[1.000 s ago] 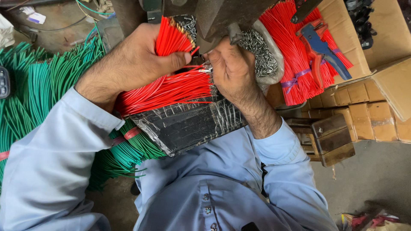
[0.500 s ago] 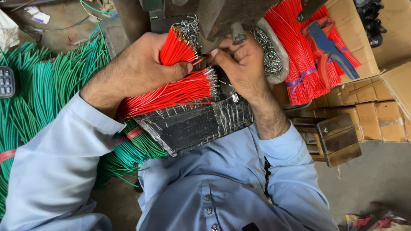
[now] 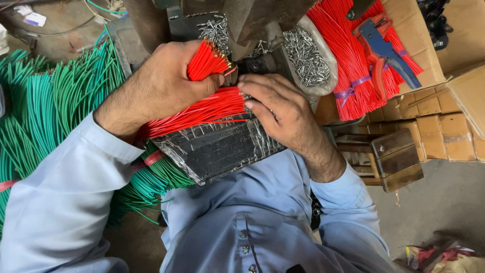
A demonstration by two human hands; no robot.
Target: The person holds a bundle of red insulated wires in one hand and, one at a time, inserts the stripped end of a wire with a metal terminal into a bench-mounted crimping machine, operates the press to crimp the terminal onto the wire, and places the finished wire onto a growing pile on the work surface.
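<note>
My left hand is closed around a bundle of short red wires, their tips pointing toward a dark metal press machine. My right hand rests with fingers bent on the ends of a flat layer of red wires. That layer lies on a black tape-wrapped pad on my lap. Whether the right fingers pinch a single wire is hidden.
Bundles of green wires lie at the left. A bag of small metal terminals sits behind the right hand. More red wire bundles and a blue-and-red hand tool lie in a cardboard box at the right, beside small wooden boxes.
My right hand has dropped from the machine to the ends of the flat red wires. The left hand keeps its bundle and has barely moved.
</note>
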